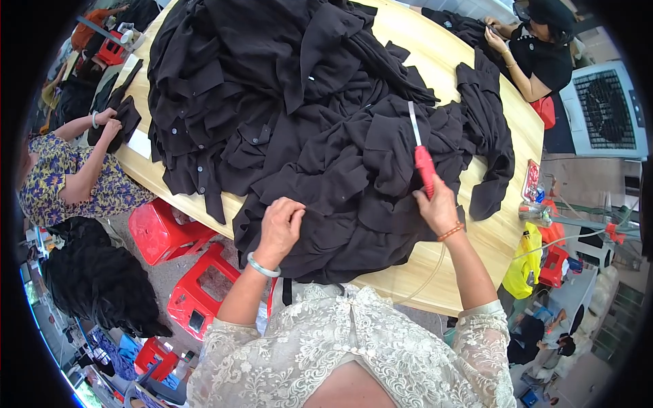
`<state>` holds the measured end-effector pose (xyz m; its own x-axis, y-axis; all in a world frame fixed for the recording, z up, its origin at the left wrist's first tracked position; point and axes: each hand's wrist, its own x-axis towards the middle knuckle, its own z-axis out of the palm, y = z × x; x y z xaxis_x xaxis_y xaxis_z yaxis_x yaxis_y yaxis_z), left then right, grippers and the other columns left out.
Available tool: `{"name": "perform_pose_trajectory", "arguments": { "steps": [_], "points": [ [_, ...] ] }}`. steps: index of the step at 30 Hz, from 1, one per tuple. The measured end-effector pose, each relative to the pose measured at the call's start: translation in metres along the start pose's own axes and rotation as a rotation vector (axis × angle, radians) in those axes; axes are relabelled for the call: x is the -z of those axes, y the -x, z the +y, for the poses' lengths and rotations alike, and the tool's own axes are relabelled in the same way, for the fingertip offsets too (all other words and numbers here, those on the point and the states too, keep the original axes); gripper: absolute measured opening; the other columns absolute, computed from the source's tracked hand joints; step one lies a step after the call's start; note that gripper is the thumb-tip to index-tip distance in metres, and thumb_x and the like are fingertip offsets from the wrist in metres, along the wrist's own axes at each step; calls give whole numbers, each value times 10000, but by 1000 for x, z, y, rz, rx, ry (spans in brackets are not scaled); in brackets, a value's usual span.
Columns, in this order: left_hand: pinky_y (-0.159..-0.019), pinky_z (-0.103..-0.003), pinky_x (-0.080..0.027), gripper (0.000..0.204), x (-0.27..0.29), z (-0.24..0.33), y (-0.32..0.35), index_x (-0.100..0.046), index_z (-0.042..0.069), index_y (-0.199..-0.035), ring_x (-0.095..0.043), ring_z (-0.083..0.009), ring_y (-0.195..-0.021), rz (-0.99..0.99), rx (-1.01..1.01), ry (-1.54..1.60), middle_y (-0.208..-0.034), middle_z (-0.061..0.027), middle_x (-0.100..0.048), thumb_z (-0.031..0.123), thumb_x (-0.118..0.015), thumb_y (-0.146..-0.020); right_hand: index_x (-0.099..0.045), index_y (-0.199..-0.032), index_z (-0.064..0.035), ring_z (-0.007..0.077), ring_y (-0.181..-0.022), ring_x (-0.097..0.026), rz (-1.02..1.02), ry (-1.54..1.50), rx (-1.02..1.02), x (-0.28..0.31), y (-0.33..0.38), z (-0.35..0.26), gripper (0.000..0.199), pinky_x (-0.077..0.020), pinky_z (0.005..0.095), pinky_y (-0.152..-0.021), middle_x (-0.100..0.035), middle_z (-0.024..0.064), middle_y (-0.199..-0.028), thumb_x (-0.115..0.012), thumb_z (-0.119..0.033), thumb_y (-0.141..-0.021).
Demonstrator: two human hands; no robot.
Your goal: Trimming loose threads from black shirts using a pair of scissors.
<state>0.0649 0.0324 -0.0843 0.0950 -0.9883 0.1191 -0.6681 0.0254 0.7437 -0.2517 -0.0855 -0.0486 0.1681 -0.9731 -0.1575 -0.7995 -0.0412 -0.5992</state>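
A large heap of black garments (224, 75), some with small buttons, covers much of the pale wooden table. At its near edge my left hand (279, 226) is closed, thumb and fingers pinching the cloth of a black garment (333, 224). My right hand (439, 207) is wrapped round the red handle of an air blow gun (424, 162). Its long silver nozzle points away from me over the cloth. A thin tan hose (439, 265) runs from under my right wrist back toward the table's near edge.
Beyond the wooden table (469, 255) edges, one person (78, 166) handles dark cloth at left, another (541, 54) at far right. Red stools (197, 289) and a black cloth pile (102, 279) stand at lower left. A yellow bag (524, 262) hangs at right.
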Motion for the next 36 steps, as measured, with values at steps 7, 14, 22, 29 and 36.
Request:
{"name": "perform_pose_trajectory", "arguments": {
  "steps": [7,14,22,29,36],
  "points": [
    [-747,-394,-436,98,53,-13,8,-590,37,-896,-545,-318,-848,325,116,-465,-842,-109,-569,5,-606,-805,-548,-891,7,439,-726,-599,82,362,-48,38,27,6,214,-474,490,-638,-585,232,-802,-603,-200,-883],
    [-717,-272,-527,232,11,-11,23,-596,-5,-1115,-652,-194,-827,-13,820,1468,-1062,-167,-655,119,-583,-920,-491,-1016,-6,403,-874,-599,110,137,12,31,66,-14,191,-492,459,-719,-550,194,-1010,-588,-48,-857],
    [-870,-376,-543,245,-56,-18,-20,-556,-44,-1046,-634,-293,-993,245,1029,2267,-1155,-232,-607,166,-584,-922,-461,-1021,-40,367,-785,-617,-80,-64,76,19,77,-52,274,-484,387,-689,-585,166,-853,-652,-52,-826],
    [-656,-303,-520,168,-69,-29,-22,-564,4,-952,-601,-194,-738,381,1075,2041,-907,-116,-641,170,-586,-930,-488,-1049,-31,367,-838,-611,-284,-27,161,6,78,-67,284,-482,387,-725,-590,168,-899,-639,-16,-809],
    [-578,-242,-511,121,-63,-19,-16,-571,49,-887,-621,-111,-708,502,687,1393,-801,-29,-618,154,-569,-947,-480,-1050,-55,375,-765,-633,-521,93,170,-2,64,-89,259,-488,429,-686,-628,178,-783,-627,-116,-845]
  ]
}}
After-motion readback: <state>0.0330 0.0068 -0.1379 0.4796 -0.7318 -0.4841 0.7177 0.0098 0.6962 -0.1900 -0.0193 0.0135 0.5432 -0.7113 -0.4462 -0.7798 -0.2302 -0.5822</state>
